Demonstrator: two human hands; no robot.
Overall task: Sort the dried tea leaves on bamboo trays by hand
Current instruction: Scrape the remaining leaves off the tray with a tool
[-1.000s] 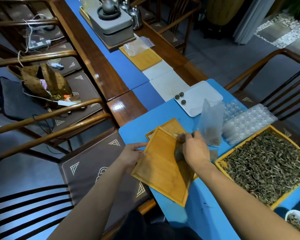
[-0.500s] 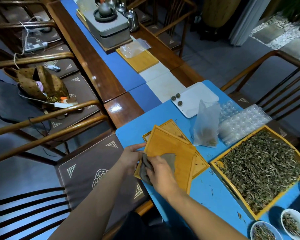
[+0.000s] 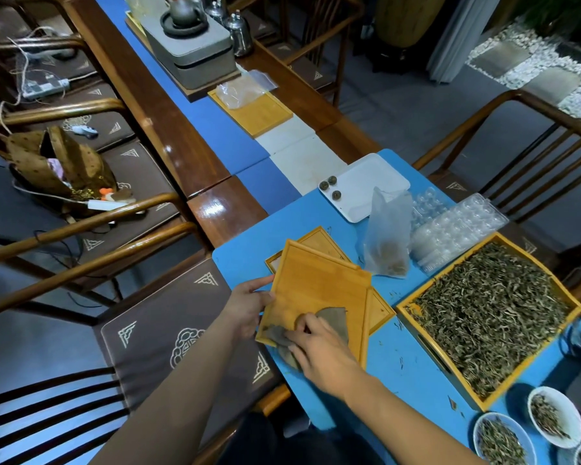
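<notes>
My left hand (image 3: 247, 305) grips the left edge of an empty bamboo tray (image 3: 319, 290), which is tilted over a second empty bamboo tray (image 3: 379, 308) on the blue table. My right hand (image 3: 319, 350) presses a grey-brown cloth (image 3: 332, 318) on the lower end of the tilted tray. To the right, a large bamboo tray (image 3: 574, 308) is full of dried tea leaves (image 3: 490, 310). Small white bowls (image 3: 555, 416) with sorted leaves stand at the bottom right.
A plastic bag (image 3: 388, 236), clear blister packs (image 3: 457, 229) and a white tray (image 3: 366, 186) with three tea balls lie behind the trays. Farther along the table stand another bamboo tray (image 3: 259, 117) and a grey tea set (image 3: 188, 45). Wooden chairs (image 3: 141, 317) flank both sides.
My right hand with the cloth has moved from the upper part of the tilted tray down to its lower left end. The left hand keeps hold of the tray's edge.
</notes>
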